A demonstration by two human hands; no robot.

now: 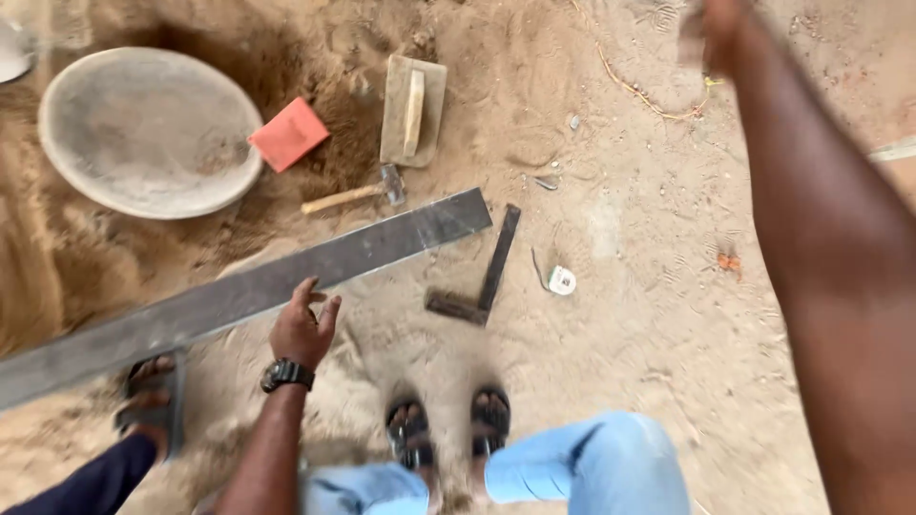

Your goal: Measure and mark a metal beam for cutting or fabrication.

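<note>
My left hand (303, 329), with a black watch on its wrist, hovers with fingers spread just below a long grey metal straightedge (239, 291) that lies slantwise on the sand. Whether the fingertips touch the straightedge's edge is unclear, and the hand holds nothing. My right arm reaches up across the right side of the view. My right hand (714, 33) is blurred at the top edge, so its fingers cannot be made out. My two sandalled feet (448, 429) and light blue trouser knees are at the bottom.
On the sand lie a round metal pan (148, 129), an orange-red block (289, 133), a wooden float (413, 110), a hammer (353, 195), a dark try square (482, 277) and a small tape measure (561, 279). Another person's sandalled foot (148, 401) stands at bottom left.
</note>
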